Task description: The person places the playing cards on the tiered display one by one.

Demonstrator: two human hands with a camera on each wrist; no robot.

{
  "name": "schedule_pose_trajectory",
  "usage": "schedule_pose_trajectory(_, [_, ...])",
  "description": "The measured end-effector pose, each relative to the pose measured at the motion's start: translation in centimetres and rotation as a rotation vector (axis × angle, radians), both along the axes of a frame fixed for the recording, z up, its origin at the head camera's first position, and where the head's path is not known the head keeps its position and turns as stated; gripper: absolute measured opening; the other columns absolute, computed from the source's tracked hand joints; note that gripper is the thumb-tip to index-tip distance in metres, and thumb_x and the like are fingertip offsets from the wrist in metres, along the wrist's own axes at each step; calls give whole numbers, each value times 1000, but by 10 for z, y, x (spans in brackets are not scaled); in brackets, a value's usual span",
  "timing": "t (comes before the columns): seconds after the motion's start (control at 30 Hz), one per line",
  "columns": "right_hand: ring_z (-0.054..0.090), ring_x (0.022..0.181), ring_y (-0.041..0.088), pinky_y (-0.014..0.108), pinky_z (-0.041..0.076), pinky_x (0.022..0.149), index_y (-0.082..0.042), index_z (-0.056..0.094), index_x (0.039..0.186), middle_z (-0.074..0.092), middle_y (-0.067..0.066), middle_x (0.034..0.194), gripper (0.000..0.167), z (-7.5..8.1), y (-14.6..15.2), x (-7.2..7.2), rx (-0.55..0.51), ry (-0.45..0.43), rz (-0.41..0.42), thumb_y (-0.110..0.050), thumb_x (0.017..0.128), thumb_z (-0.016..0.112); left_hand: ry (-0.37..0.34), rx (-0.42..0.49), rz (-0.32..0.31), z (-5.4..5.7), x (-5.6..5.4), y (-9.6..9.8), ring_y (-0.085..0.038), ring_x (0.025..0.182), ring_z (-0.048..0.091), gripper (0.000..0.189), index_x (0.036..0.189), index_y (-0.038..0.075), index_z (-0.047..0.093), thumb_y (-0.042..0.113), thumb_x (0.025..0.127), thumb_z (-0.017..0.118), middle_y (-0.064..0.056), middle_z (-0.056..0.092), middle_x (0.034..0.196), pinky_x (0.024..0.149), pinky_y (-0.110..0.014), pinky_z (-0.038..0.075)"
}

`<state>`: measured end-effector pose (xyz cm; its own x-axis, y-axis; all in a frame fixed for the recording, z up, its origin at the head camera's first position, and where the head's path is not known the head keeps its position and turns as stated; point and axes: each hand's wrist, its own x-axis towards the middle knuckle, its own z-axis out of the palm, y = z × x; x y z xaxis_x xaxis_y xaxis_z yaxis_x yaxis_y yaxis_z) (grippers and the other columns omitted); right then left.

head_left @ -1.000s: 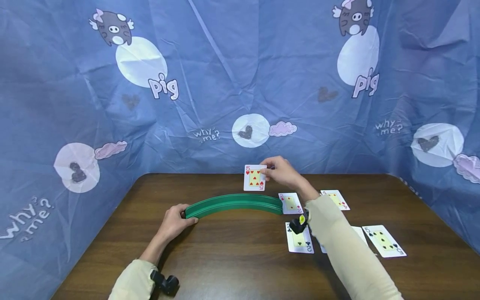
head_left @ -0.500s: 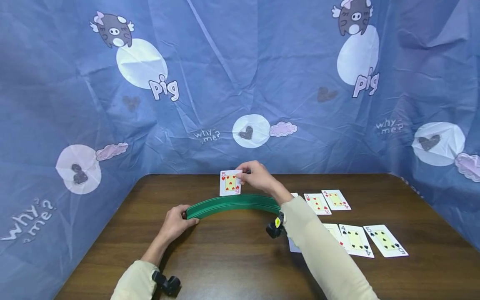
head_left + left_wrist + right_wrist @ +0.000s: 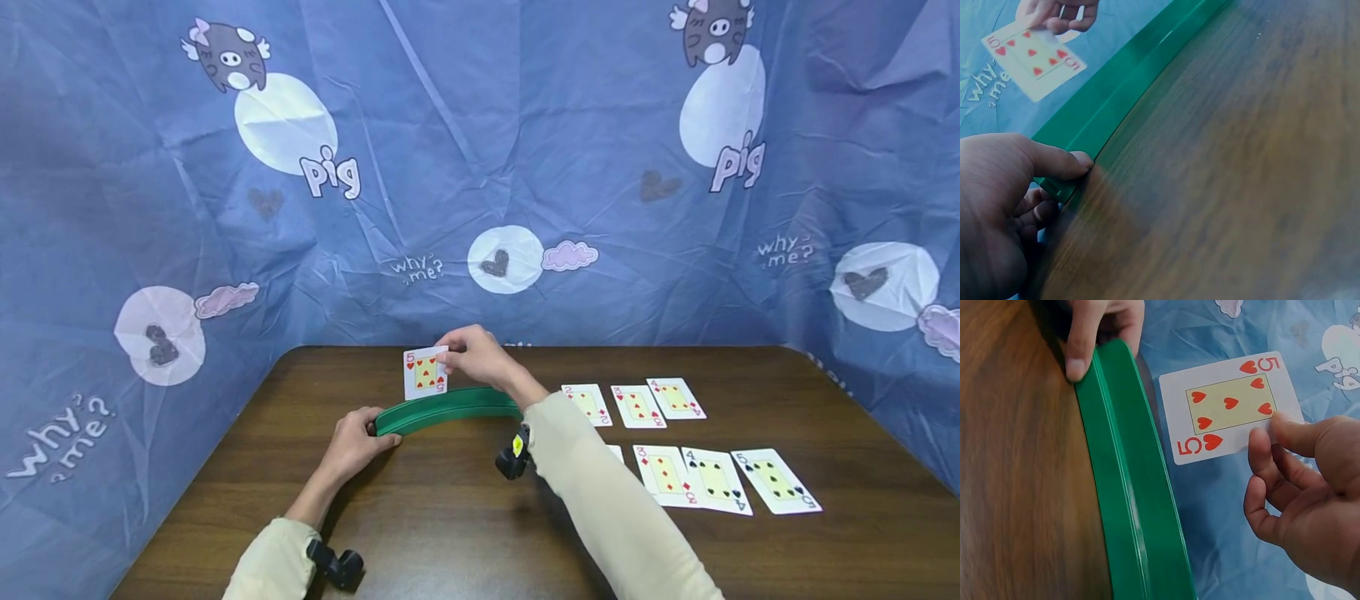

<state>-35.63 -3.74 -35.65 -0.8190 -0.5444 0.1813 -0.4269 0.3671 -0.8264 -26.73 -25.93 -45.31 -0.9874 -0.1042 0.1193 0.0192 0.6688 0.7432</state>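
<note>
A curved green card holder (image 3: 450, 406) with a lengthwise groove stands on the wooden table. My left hand (image 3: 356, 446) grips its left end, the thumb in front and the fingers behind, as the left wrist view (image 3: 997, 206) shows. The five of hearts (image 3: 425, 372) is pinched by its right edge between the thumb and fingers of my right hand (image 3: 480, 358). The card is face toward me, just above and behind the holder's left part; in the right wrist view the card (image 3: 1229, 406) is apart from the green holder (image 3: 1129, 481). My right forearm hides the holder's right end.
On the right of the table (image 3: 450, 533), a back row has the two of diamonds (image 3: 587, 406), three of hearts (image 3: 638, 407) and four of diamonds (image 3: 676, 398). Nearer lie the three of diamonds (image 3: 664, 477), four of spades (image 3: 716, 481), five of spades (image 3: 776, 481) and a mostly hidden card.
My right hand has carried the five of hearts leftward and slightly down, toward the holder's left end. More cards on the right have come into sight. My left hand keeps its grip.
</note>
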Motion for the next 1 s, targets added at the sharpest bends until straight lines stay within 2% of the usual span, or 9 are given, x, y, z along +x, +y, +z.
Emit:
schedule_pose_trajectory(0.13, [69, 84, 30, 22, 49, 70, 1, 74, 106, 75, 18, 95, 17, 0, -11, 3, -10, -6, 23, -9, 95, 65, 21, 5, -1, -1, 1, 0, -19, 85, 56, 34, 109, -4, 70, 8, 78, 80, -14, 67, 97, 74, -28, 42])
schedule_pose_trajectory(0.27, [68, 90, 36, 32, 53, 77, -1, 74, 105, 75, 18, 95, 17, -1, -19, 6, -17, -16, 34, -11, 96, 64, 38, 11, -9, -1, 1, 1, -18, 84, 55, 34, 107, -3, 71, 7, 77, 80, -13, 66, 94, 74, -28, 41])
schedule_pose_trajectory(0.37, [68, 91, 36, 38, 54, 81, -1, 74, 106, 75, 18, 96, 18, -1, -23, 8, -28, -28, 36, -11, 96, 64, 36, 16, -14, -1, 0, 1, -18, 84, 55, 34, 108, -3, 71, 7, 77, 80, -13, 67, 94, 74, -28, 41])
schedule_pose_trajectory(0.6, [62, 77, 16, 23, 46, 70, -2, 74, 106, 74, 16, 92, 18, -3, -28, 9, -26, -36, 33, -12, 97, 63, 21, 17, -18, 0, -1, 1, -19, 84, 54, 34, 109, -3, 70, 7, 78, 80, -13, 66, 94, 74, -29, 41])
schedule_pose_trajectory(0.67, [62, 77, 18, 21, 45, 68, -1, 74, 105, 73, 16, 90, 17, -4, -29, 9, -25, -38, 31, -12, 97, 63, 21, 16, -20, 0, -1, 0, -18, 83, 54, 33, 108, -3, 70, 7, 78, 79, -12, 66, 93, 73, -29, 40])
schedule_pose_trajectory(0.87, [68, 90, 35, 21, 45, 68, -2, 74, 104, 75, 16, 93, 17, -7, -32, 9, 3, -48, 25, -12, 97, 62, 16, 15, -23, 0, 0, -1, -18, 83, 54, 33, 109, -3, 70, 7, 79, 79, -12, 66, 93, 73, -28, 41])
schedule_pose_trajectory(1.0, [68, 84, 28, 21, 46, 68, -2, 74, 105, 75, 16, 93, 18, -9, -33, 9, 18, -51, 23, -12, 98, 62, 8, 15, -21, 1, 1, -1, -19, 84, 55, 34, 110, -3, 70, 8, 79, 79, -13, 66, 95, 73, -28, 41])
